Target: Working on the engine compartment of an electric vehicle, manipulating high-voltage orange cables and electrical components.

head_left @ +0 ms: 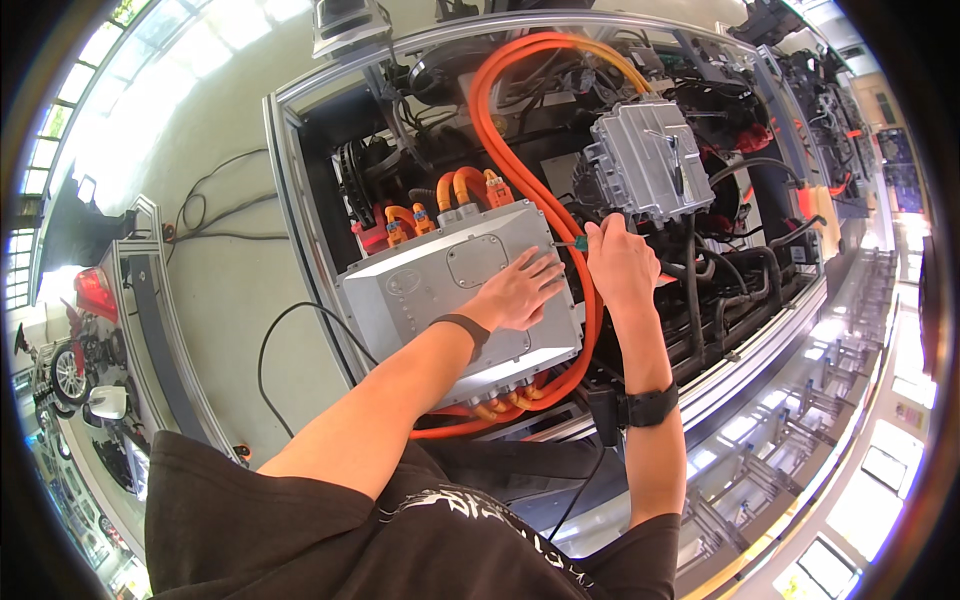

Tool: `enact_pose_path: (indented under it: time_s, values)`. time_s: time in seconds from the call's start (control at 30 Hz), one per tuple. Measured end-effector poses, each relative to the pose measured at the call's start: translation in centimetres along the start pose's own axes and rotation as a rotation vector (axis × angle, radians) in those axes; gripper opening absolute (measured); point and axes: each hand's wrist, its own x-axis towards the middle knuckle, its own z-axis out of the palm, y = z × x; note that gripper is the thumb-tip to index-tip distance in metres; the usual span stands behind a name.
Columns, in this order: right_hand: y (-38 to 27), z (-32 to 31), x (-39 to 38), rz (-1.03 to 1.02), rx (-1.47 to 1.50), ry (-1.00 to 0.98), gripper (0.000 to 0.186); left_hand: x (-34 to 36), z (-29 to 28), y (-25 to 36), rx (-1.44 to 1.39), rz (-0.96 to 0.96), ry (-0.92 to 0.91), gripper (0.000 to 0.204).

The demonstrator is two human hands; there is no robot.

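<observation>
My left hand [518, 292] lies flat with fingers spread on the lid of a large grey metal box [400, 318]. In my closed right hand [622, 268] is a screwdriver [582, 243]; a bit of its green handle shows past the fingers. Its thin shaft points left at the box's right edge, near the upper corner. Whether the tip sits in a screw I cannot tell. Thick orange cables [484, 112] loop up from beside the box's right side and pass close under my right hand. Orange connectors [498, 190] are plugged into the box's far side.
A finned silver metal unit [655, 165] stands beyond my right hand. An aluminium frame [283, 180] surrounds the box, hoses and wiring. One thin black cable [290, 313] curves over the floor at left. Another frame [175, 320] with a red lamp [95, 295] stands farther left.
</observation>
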Motion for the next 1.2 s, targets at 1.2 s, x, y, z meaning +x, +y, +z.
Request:
enact_pose_path:
  time_s: [1.2]
  values:
    - [-0.3, 1.7, 1.6, -0.485, 0.297, 0.247, 0.043, 1.5, -0.5, -1.4, 0.020, 0.012, 0.023, 0.058]
